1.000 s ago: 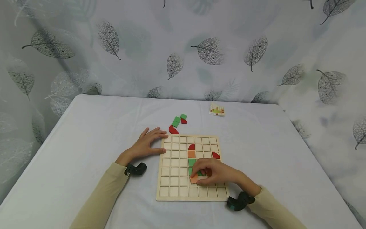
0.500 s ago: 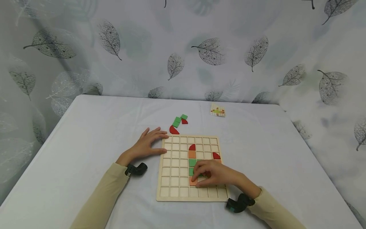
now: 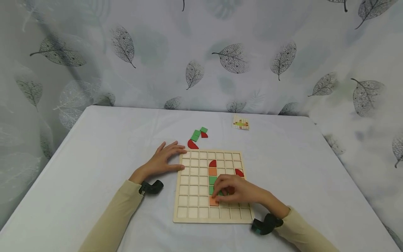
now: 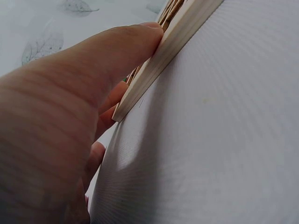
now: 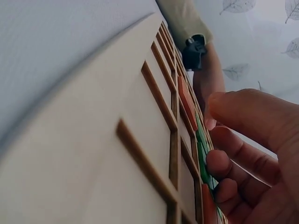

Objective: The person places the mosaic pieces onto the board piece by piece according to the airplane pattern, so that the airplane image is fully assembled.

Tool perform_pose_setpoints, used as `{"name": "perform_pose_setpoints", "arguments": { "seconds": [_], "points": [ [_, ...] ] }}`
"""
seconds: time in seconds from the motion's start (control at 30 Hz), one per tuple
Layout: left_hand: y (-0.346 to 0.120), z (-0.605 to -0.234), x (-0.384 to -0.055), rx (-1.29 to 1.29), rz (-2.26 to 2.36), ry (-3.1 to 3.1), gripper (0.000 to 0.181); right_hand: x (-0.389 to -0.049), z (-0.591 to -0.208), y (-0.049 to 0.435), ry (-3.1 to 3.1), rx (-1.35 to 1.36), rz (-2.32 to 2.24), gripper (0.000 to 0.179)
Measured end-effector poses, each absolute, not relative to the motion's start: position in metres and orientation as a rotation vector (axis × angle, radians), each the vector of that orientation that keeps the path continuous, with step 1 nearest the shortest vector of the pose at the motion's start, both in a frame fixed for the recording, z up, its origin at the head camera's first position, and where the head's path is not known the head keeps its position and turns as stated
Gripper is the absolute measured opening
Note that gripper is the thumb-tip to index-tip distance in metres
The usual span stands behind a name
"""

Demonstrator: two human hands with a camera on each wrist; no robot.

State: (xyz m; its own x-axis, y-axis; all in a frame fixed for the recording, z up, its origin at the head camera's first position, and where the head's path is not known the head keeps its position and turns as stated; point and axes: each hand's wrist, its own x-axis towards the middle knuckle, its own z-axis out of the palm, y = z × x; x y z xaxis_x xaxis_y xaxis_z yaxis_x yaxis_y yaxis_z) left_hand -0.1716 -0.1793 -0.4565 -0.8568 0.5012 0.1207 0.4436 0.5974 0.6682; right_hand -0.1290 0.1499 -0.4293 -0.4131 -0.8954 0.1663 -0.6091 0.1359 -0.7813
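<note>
A square wooden grid board [image 3: 193, 212] lies on the white table. My left hand [image 3: 162, 160] rests at its upper left edge, fingers spread; in the left wrist view the thumb touches the board's side. My right hand [image 3: 235, 189] hovers low over the board, thumb and forefinger tips at an orange square tile [image 3: 213, 201] lying in a cell. Nothing shows between those fingers in the right wrist view. Above that tile, a column holds a green tile [image 3: 212, 180], another orange tile [image 3: 212, 171] and a red quarter-round tile [image 3: 212, 163]. My right hand partly covers other tiles.
Beyond the board lie loose green squares [image 3: 195, 135] and red rounded pieces [image 3: 192, 144]. A small picture card [image 3: 240, 123] with a coloured pattern on a grid lies near the table's back edge. A second red tile [image 3: 239, 173] sits at the board's right.
The orange tile, pinched and tilted a second ago, now lies flat in its cell. My right fingers have loosened from it and lifted slightly. My left hand stays in place.
</note>
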Motion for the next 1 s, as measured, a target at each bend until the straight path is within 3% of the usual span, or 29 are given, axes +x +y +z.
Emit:
{"name": "perform_pose_setpoints", "arguments": {
  "seconds": [0.27, 0.6, 1.0],
  "points": [
    [-0.179, -0.458, -0.171, 0.808, 1.114, 2.737, 0.053, -0.126, -0.400, 0.139, 2.076, -1.525, -1.250, 0.016],
    [-0.179, -0.459, -0.171, 0.819, 1.110, 2.746, 0.053, -0.145, -0.429, 0.140, 2.134, -1.507, -1.218, 0.015],
    [-0.179, -0.457, -0.172, 0.799, 1.099, 2.743, 0.053, -0.167, -0.433, 0.127, 2.150, -1.518, -1.149, 0.012]
  ]
}}
